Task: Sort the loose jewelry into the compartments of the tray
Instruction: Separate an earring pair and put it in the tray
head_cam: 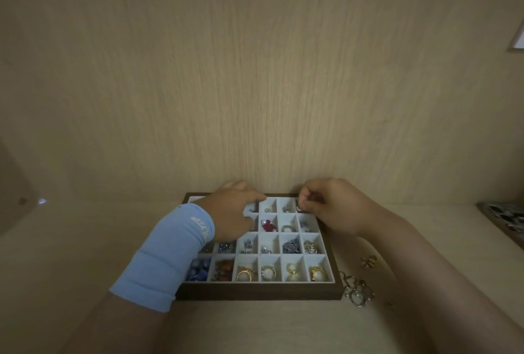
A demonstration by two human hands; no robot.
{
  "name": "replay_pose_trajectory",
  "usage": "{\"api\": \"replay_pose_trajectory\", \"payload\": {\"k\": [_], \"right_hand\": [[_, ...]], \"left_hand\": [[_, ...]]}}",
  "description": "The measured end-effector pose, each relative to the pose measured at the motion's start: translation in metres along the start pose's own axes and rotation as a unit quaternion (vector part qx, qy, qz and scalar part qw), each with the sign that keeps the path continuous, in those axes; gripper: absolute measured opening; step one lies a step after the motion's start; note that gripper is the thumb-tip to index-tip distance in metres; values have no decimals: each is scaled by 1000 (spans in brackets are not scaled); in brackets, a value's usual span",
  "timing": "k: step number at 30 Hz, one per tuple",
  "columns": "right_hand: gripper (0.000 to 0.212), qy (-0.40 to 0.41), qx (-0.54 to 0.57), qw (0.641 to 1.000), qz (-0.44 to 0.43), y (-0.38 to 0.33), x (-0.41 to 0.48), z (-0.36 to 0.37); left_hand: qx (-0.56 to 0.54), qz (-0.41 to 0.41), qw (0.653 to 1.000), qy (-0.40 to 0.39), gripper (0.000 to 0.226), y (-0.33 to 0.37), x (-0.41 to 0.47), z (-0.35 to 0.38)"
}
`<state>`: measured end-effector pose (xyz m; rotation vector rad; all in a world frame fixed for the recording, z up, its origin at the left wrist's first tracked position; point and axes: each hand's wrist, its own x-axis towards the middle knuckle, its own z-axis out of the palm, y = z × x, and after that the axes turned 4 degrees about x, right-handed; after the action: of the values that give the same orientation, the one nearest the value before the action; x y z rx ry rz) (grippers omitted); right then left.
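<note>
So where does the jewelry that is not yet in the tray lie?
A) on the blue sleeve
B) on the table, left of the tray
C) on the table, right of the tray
C: the loose gold pieces lie on the table just beyond the right side of the tray.

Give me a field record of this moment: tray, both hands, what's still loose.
tray: dark wooden rim, white compartments, most of those in view hold jewelry
left hand: lies over the tray's far-left compartments; grip unclear
right hand: pinches a small piece over the far-right corner compartment
loose jewelry: metal pieces on the table, right of the tray's near corner
sleeve: blue, on the left forearm
</note>
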<state>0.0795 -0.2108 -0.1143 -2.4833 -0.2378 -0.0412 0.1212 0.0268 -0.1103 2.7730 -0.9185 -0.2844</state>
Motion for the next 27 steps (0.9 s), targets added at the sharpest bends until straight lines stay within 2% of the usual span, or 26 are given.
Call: {"api": "replay_pose_trajectory", "payload": {"k": [6,10,21,24,27], "right_hand": [[13,-45,61,997,18,-2,-8,-7],[11,-75,92,993,15,-3,-16,-11],[8,-150,87,984,44,-27,-36,-16],[10,-59,-11,998,-9,-36,-33,-11],[7,-10,-29,999,-45,-51,-27,1]], "left_hand": [[-32,12,999,30,55,-2,-9,1],[-7,-17,998,58,48,-11,-16,3],[-15,-20,1000,8,37,-5,-35,-2],[-28,-21,999,15,37,-6,-40,-1],[-41,-18,998,32,34,-5,-40,2]]}}
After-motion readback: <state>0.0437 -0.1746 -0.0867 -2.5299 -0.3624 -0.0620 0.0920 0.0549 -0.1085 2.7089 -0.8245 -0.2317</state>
